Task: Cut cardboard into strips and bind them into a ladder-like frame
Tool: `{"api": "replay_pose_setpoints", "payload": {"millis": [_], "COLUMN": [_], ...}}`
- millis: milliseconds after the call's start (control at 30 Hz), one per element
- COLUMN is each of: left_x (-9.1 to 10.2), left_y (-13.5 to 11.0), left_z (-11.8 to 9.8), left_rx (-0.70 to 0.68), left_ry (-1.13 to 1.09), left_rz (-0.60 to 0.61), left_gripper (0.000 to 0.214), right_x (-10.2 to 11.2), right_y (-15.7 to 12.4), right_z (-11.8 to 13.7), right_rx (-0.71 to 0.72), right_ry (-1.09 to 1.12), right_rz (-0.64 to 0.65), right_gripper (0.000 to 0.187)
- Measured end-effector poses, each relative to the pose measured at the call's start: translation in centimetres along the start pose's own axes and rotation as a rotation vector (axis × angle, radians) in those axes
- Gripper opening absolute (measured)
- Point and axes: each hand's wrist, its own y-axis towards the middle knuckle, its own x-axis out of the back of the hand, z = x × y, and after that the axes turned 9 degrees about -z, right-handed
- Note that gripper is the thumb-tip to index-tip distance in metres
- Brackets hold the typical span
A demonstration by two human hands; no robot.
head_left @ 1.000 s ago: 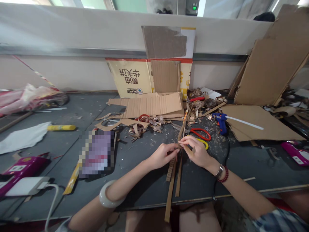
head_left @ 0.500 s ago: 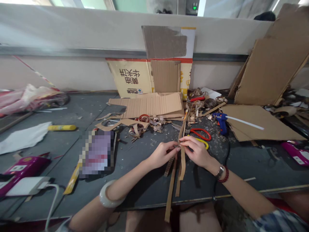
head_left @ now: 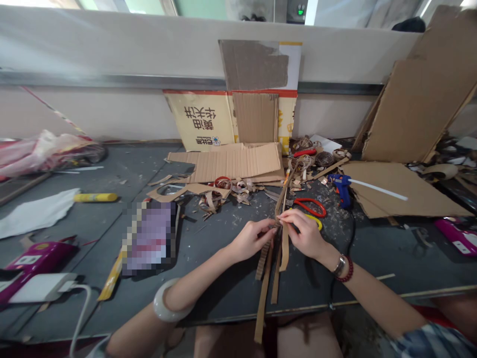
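Note:
My left hand [head_left: 250,239] and my right hand [head_left: 306,233] meet over the dark table [head_left: 208,293], both pinching a bundle of long cardboard strips [head_left: 265,288]. The strips hang down from my fingers past the table's front edge, and one thin strip [head_left: 285,191] runs up and away behind my hands. A short strip [head_left: 284,248] hangs from my right fingers. Red-handled scissors [head_left: 309,205] lie just beyond my right hand, with a yellow handle [head_left: 316,220] partly hidden by it.
A blue glue gun [head_left: 342,188] with a white stick lies on the right by flat cardboard sheets [head_left: 398,189]. Corrugated cardboard [head_left: 238,161], curls and scraps crowd the middle. A yellow stick [head_left: 95,197], white paper [head_left: 35,213] and magenta devices [head_left: 35,256] lie on the left.
My right hand has pulled a short strip loose so it now hangs down beside the bundle. Both hands stay pinched together at the same spot.

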Motion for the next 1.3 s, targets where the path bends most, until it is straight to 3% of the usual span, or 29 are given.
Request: {"api": "replay_pose_setpoints", "payload": {"millis": [333, 933, 1300], "left_x": [0.14, 0.15, 0.03], "left_y": [-0.07, 0.15, -0.13], "left_z": [-0.13, -0.13, 0.00], "left_rx": [0.006, -0.023, 0.033], "left_ry": [-0.048, 0.059, -0.032], "left_rz": [0.019, -0.003, 0.007], "left_gripper": [0.028, 0.028, 0.029], "right_x": [0.12, -0.06, 0.06], "right_y": [0.15, -0.29, 0.12], "right_z": [-0.04, -0.18, 0.00], "right_rx": [0.007, 0.033, -0.002], "right_ry": [0.031, -0.006, 0.044], "right_rz": [0.019, 0.066, -0.018], "right_gripper": [0.018, 0.023, 0.018]}}
